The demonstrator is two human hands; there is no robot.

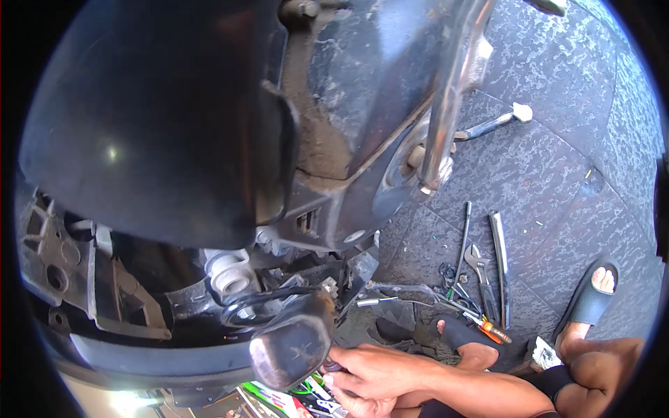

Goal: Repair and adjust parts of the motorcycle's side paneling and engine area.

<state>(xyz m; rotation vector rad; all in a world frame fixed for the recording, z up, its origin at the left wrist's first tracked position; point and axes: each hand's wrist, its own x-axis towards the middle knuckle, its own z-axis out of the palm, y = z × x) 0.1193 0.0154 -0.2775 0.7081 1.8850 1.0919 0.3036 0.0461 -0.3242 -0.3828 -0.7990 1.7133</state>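
Note:
My right hand (376,370) comes in from the lower right, its fingers closed in a pinch. They are at the right edge of a dark, rounded rectangular part (291,348) on a partly dismantled motorcycle (139,125). A small dark piece shows at the fingertips, too hidden to name. Just beneath, my left hand (362,406) shows in part, cut off by the lower rim, its fingers curled in. What it holds, if anything, is hidden. Left of the rounded part, a grey metal cylinder (230,274) and dark brackets lie exposed.
On the dark tiled floor lie an adjustable wrench (481,275), a long metal bar (500,268), a thin rod (465,237) and an orange-handled tool (495,331). A green, white and red package (275,399) sits below the motorcycle. A sandalled foot (599,285) stands at right.

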